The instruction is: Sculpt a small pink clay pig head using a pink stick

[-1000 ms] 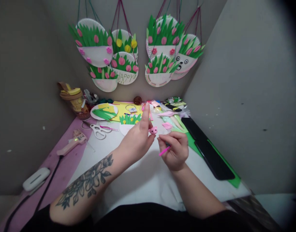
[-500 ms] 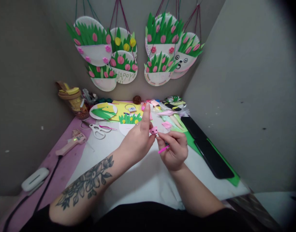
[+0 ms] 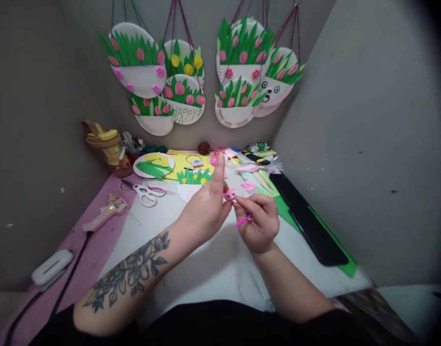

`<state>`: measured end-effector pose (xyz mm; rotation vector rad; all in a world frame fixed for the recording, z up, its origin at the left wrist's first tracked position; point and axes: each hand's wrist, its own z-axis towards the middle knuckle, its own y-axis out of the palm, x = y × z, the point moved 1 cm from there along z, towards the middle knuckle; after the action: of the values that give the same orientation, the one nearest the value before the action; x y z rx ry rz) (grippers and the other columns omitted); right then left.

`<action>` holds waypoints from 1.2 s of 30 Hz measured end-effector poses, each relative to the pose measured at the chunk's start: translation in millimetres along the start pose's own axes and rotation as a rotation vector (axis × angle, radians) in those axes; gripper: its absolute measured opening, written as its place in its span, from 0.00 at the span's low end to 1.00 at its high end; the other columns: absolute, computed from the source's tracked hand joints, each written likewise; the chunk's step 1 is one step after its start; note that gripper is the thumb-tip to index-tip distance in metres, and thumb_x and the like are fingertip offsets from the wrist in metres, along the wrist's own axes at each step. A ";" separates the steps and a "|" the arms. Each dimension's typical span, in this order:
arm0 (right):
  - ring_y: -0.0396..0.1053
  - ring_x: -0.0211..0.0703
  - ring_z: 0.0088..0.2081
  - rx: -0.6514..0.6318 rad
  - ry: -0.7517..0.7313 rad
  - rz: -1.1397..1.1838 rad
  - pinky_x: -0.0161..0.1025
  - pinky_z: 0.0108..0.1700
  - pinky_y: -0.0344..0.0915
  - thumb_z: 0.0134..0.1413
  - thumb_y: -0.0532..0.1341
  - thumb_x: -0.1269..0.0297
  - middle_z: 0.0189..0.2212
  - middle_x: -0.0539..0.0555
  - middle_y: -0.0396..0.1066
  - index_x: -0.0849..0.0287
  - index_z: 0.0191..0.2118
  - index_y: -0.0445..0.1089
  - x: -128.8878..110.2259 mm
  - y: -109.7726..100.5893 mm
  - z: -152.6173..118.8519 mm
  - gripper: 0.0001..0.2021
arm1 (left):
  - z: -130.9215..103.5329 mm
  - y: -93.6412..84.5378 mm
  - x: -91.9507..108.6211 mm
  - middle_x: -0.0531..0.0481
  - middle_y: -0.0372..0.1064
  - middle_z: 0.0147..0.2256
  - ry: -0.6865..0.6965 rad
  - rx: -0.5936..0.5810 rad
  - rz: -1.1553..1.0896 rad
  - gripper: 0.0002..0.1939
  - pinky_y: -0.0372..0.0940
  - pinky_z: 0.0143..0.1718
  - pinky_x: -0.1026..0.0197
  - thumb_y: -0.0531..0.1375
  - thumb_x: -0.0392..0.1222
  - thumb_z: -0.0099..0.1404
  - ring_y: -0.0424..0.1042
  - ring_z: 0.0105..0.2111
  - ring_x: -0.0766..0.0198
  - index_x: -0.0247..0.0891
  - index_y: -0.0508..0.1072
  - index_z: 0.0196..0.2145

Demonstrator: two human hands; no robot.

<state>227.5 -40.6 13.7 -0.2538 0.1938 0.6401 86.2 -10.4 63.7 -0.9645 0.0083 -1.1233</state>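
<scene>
My left hand (image 3: 206,206) holds a small pink clay figure (image 3: 229,194) with dark eye dots between thumb and fingers, its index finger pointing up. Close on the right, my right hand (image 3: 259,222) pinches a thin tool with a bright pink end (image 3: 243,220); its fingertips are beside the figure, and whether they touch it cannot be made out. Behind my left hand lies a paper plate piece (image 3: 188,192) with green paper grass and yellow flowers, partly hidden by the hand.
White scissors (image 3: 145,196), a glue gun (image 3: 107,213) and a white case (image 3: 53,267) lie left. A plate (image 3: 138,166) of paper strips and a cup (image 3: 107,149) stand behind. A black device (image 3: 314,235) lies right. Plate crafts (image 3: 139,79) hang on the wall.
</scene>
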 end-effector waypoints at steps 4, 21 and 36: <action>0.69 0.39 0.33 0.011 0.015 -0.002 0.37 0.36 0.69 0.52 0.65 0.72 0.31 0.50 0.66 0.49 0.45 0.74 0.6 -1.3 0.4 0.15 | -0.3 1.0 -0.7 0.46 0.69 0.38 -0.009 0.005 -0.011 0.46 0.67 0.37 0.58 0.56 0.33 0.63 0.69 0.35 0.62 0.41 0.28 0.67; 0.67 0.38 0.33 0.000 0.000 0.003 0.38 0.34 0.69 0.51 0.66 0.73 0.33 0.50 0.64 0.49 0.43 0.74 2.2 -2.0 3.5 0.14 | -0.4 1.8 -1.1 0.45 0.70 0.39 0.005 -0.015 -0.032 0.47 0.67 0.37 0.58 0.54 0.32 0.63 0.69 0.34 0.62 0.40 0.25 0.67; 0.66 0.37 0.33 0.004 -0.023 -0.006 0.37 0.34 0.67 0.50 0.67 0.72 0.35 0.51 0.62 0.52 0.42 0.74 3.4 -4.0 1.0 0.12 | -1.3 2.5 -1.6 0.46 0.69 0.39 0.024 -0.014 -0.013 0.47 0.66 0.37 0.58 0.54 0.32 0.64 0.69 0.34 0.62 0.39 0.23 0.67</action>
<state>232.7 -41.5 14.5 -0.2428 0.1728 0.6362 86.7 -9.8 60.5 -0.9647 0.0287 -1.1480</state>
